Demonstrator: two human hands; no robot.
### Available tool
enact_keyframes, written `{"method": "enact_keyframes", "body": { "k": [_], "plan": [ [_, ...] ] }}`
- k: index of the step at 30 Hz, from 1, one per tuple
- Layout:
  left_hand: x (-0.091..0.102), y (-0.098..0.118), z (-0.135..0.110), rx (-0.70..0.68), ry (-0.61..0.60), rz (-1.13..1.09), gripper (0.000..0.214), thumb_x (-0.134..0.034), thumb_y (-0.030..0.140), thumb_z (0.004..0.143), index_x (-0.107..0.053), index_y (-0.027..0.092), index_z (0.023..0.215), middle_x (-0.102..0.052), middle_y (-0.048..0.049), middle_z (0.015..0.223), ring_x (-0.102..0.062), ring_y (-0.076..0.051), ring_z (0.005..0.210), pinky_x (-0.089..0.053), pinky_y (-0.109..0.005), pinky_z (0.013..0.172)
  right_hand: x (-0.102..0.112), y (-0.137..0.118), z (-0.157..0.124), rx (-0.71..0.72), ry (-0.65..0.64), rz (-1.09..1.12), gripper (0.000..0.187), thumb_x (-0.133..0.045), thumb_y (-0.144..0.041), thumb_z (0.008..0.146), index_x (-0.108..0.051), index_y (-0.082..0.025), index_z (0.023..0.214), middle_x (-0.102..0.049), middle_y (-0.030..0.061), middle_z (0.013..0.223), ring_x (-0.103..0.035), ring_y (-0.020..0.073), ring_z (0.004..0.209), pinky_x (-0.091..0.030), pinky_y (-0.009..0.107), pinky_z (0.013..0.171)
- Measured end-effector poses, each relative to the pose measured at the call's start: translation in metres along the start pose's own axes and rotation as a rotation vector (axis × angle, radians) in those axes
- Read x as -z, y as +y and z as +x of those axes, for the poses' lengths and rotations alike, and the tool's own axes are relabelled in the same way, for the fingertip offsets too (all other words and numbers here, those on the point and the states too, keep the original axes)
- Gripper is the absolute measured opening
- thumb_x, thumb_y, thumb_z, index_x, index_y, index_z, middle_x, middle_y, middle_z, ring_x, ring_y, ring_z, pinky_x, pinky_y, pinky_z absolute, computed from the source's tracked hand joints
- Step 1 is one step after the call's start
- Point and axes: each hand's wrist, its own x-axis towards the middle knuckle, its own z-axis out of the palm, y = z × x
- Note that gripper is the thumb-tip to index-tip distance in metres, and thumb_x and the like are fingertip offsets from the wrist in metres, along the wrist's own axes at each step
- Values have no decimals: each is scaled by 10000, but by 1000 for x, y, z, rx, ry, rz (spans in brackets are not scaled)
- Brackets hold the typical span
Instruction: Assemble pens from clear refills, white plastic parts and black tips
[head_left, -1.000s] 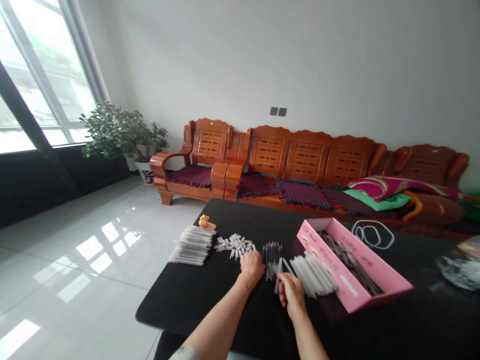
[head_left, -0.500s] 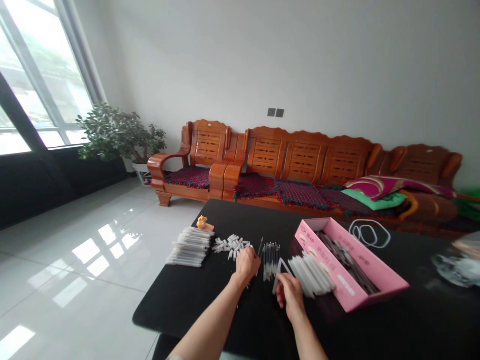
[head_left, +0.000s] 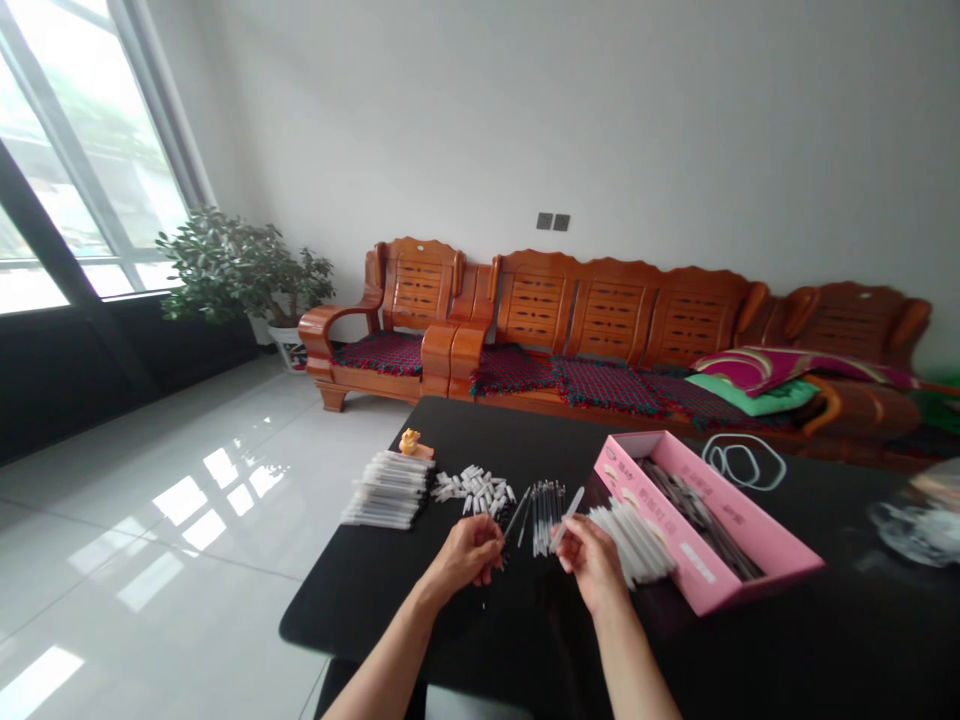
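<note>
My left hand (head_left: 466,552) is closed, fingertips pinching a thin dark pen refill (head_left: 517,512) that slants up and away. Between the fingers of my right hand (head_left: 591,562) is a whitish translucent pen barrel (head_left: 568,516), tilted up. The hands are apart above the near part of the black table. Between and beyond them lies a row of dark-tipped refills (head_left: 547,512). Beside my right hand is a pile of empty white barrels (head_left: 636,540). Small white pen parts (head_left: 480,490) are scattered past my left hand.
Assembled-looking white pens (head_left: 386,490) are stacked at the table's left, near a small yellow figurine (head_left: 411,443). To the right a pink box (head_left: 709,575) holds dark grey strips. White loops (head_left: 750,465) and a clear plastic bag (head_left: 911,530) lie farther right. A wooden sofa (head_left: 607,310) stands behind.
My left hand has drawn back left and toward me from beside the small white parts. My right hand has risen slightly, and the barrel in it shows more plainly.
</note>
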Motion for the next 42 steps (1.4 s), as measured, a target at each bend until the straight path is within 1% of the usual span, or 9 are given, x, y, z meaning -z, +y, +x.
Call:
{"method": "enact_keyframes", "body": {
  "k": [6, 13, 23, 28, 30, 32, 36, 39, 42],
  "plan": [
    [5, 9, -10, 1, -81, 9, 168, -564, 219, 739, -590, 138, 883, -638, 9, 655, -480, -48, 410, -336, -138, 378, -15, -19, 5, 147, 40, 32, 414, -859, -273, 558, -625, -135, 871, -745, 74, 694, -675, 178, 513, -515, 223, 417],
    [2, 15, -11, -5, -103, 34, 156, -553, 189, 717, -606, 132, 852, -633, 10, 644, -473, -48, 417, -331, -145, 395, -15, -20, 8, 227, 62, 11, 417, -851, -288, 597, -611, -143, 906, -755, 72, 726, -695, 180, 538, -552, 231, 461],
    [3, 18, -9, -10, -93, 82, 174, -554, 186, 708, -636, 127, 849, -635, 5, 644, -472, -53, 443, -346, -153, 424, -12, -16, 3, 148, 31, -25, 409, -859, -292, 575, -614, -138, 864, -737, 63, 668, -678, 181, 502, -532, 225, 424],
    [-7, 20, -2, -13, -60, 57, 187, -597, 252, 731, -635, 125, 864, -644, -12, 684, -536, -74, 487, -373, -159, 443, -19, -2, -5, 58, -20, -22, 409, -865, -284, 566, -614, -143, 856, -738, 53, 670, -681, 189, 496, -543, 245, 429],
    [-13, 19, 6, -50, 6, -3, 250, -598, 334, 772, -617, 129, 915, -641, -17, 690, -579, -100, 510, -424, -183, 471, -19, 4, -6, -15, -55, 3, 380, -857, -269, 583, -621, -144, 854, -744, 55, 685, -693, 195, 519, -555, 254, 444],
    [-14, 17, 15, -84, 150, 0, 298, -551, 395, 825, -604, 133, 958, -645, -23, 700, -609, -121, 527, -453, -206, 495, -14, 8, -5, -80, -40, 96, 327, -842, -230, 592, -642, -146, 838, -752, 59, 706, -708, 196, 560, -576, 261, 487],
    [-12, 14, 30, -42, 402, 322, 176, -528, 260, 836, -651, 156, 907, -667, -17, 700, -632, -130, 587, -461, -216, 576, 0, 10, 0, -86, 88, 316, 200, -790, -144, 608, -681, -166, 774, -752, 29, 682, -708, 165, 572, -596, 244, 543],
    [-18, 14, 40, -1, 379, 634, 161, -557, 162, 798, -703, 191, 859, -716, -18, 796, -659, -146, 763, -462, -225, 720, 3, 10, 0, -126, 16, 307, 186, -777, -147, 640, -697, -160, 807, -757, 45, 706, -710, 166, 584, -593, 245, 543],
    [-35, 14, 52, 77, 287, 839, 179, -563, 199, 817, -719, 210, 906, -731, -31, 921, -658, -173, 894, -452, -244, 782, 1, 12, -3, -116, -12, 276, 194, -784, -172, 649, -695, -164, 821, -758, 43, 713, -712, 168, 587, -590, 245, 547]
  ]
}}
